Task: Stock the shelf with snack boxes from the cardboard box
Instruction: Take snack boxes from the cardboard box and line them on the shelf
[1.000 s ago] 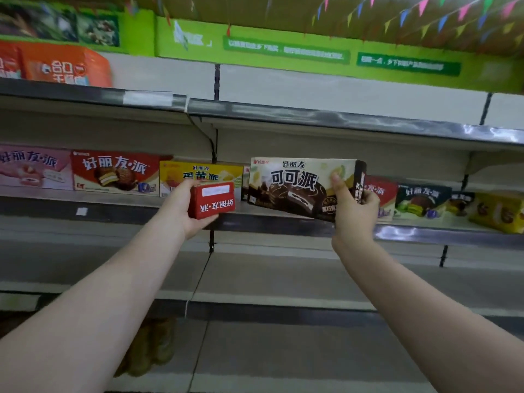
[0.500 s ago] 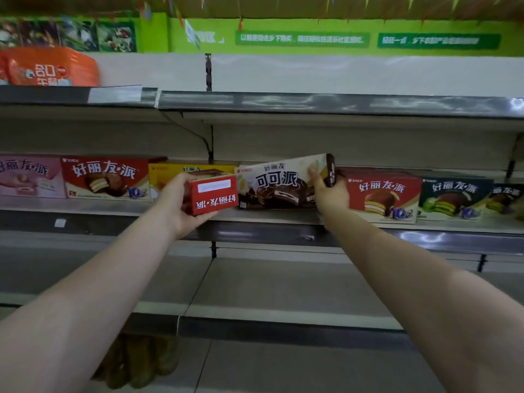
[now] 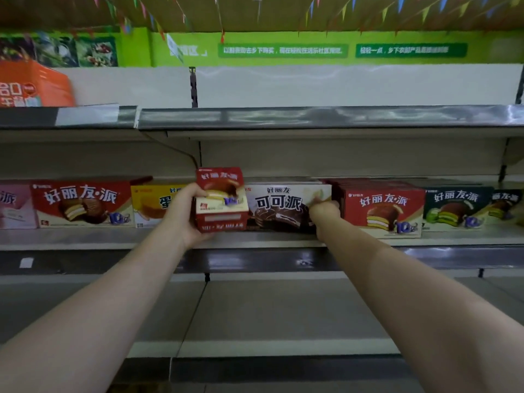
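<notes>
My left hand [image 3: 181,215] grips a small red snack box [image 3: 221,198], held upright just in front of the middle shelf [image 3: 255,239]. A dark cocoa-pie box [image 3: 279,207] now stands on that shelf, front face toward me, between a yellow box [image 3: 154,205] and a red box [image 3: 381,208]. My right hand [image 3: 324,212] is at the cocoa-pie box's lower right corner, fingers curled against it. The cardboard box is out of view.
Along the middle shelf stand a pink box [image 3: 14,205], a wide red box [image 3: 82,204] and green boxes [image 3: 456,207]. An orange package [image 3: 31,86] sits on the top shelf [image 3: 312,117]. The lower shelf [image 3: 269,316] is bare.
The cocoa-pie box went from tilted in the air to standing flat on the shelf. My left hand turned the red box upright and moved it right, beside the cocoa-pie box.
</notes>
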Motion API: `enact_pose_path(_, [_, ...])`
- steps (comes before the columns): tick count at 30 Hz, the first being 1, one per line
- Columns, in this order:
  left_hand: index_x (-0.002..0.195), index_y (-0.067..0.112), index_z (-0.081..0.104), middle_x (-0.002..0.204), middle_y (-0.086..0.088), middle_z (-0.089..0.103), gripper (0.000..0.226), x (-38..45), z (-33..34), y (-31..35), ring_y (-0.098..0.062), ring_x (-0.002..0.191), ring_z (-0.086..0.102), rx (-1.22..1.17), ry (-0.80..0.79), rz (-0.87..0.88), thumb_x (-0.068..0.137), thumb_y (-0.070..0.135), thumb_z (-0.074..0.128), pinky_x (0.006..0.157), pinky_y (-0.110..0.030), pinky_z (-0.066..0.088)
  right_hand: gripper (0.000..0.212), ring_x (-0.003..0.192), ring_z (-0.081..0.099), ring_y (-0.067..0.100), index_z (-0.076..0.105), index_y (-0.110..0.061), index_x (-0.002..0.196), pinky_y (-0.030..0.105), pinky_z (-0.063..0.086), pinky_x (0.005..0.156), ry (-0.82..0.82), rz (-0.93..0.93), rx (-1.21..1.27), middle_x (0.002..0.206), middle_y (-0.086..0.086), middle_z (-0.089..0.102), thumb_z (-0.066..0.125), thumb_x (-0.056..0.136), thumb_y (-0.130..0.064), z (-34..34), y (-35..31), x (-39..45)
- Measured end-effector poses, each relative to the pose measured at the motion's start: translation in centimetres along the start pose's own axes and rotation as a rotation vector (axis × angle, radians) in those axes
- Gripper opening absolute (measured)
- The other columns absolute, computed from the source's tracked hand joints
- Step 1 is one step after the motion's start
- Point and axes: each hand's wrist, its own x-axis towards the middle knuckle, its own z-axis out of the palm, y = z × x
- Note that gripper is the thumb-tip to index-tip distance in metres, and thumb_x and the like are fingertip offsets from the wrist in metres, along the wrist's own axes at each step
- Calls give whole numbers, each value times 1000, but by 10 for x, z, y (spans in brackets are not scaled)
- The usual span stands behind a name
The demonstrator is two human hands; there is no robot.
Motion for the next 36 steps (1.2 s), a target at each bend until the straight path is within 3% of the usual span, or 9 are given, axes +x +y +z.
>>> enact_pose_path(5, [103,5,54,96,-18,64,23,13,11,4,-31,90,63,88,1,-104,85,20,53,90,-42,50,85,127,43,40,21,-6,148,47,38,105,60,147,58,145,19,37,50,89,-60,5,-8,6])
enact_pose_path(8, [95,6,53,87,-16,61,18,20,14,0,-30,81,61,79,-23,-133,85,19,47,78,-40,50,91,131,39,39,19,-3,148,46,35,108,70,156,19,148,20,34,53,87,-62,6,-4,16])
enact_pose_path(11, [93,5,54,84,-17,62,22,23,15,-7,-32,81,61,153,-65,-189,74,17,50,89,-43,47,93,133,38,38,18,0,147,45,34,109,76,165,12,148,20,35,53,87,-61,7,-10,14])
enact_pose_path(17, [97,4,55,80,-19,67,42,25,19,-14,-35,82,63,254,-95,-229,58,18,54,94,-47,45,70,129,45,33,30,-3,145,38,40,96,12,107,14,144,16,43,48,95,-49,5,-15,15])
enact_pose_path(24, [92,3,56,70,-19,68,37,34,23,-17,-35,78,63,237,-87,-234,57,16,53,79,-42,50,74,121,50,39,23,0,143,46,43,100,116,61,-170,138,24,44,46,95,-52,10,-4,15])
enact_pose_path(28, [92,4,56,80,-20,65,38,35,25,-18,-36,81,62,203,-85,-237,56,16,53,87,-44,47,78,127,45,40,18,-1,146,43,40,102,139,47,-234,143,24,40,43,95,-54,15,0,16])
enact_pose_path(31, [90,5,55,79,-18,63,19,27,31,-17,-34,79,62,211,-61,-216,72,12,51,90,-45,47,77,125,47,37,24,2,143,37,40,93,124,57,-201,142,21,42,44,95,-54,15,-4,12])
enact_pose_path(33, [90,6,54,77,-16,64,12,20,33,-18,-33,76,63,215,-42,-215,82,14,51,83,-44,50,72,122,50,34,30,3,140,31,43,87,83,75,-158,138,18,46,48,95,-50,14,-5,3])
enact_pose_path(36, [88,8,52,66,-13,67,9,7,40,-20,-27,71,62,207,-43,-184,92,17,53,73,-42,52,48,120,54,33,41,-1,138,34,52,78,-86,96,39,134,16,53,48,98,-26,14,-7,-12])
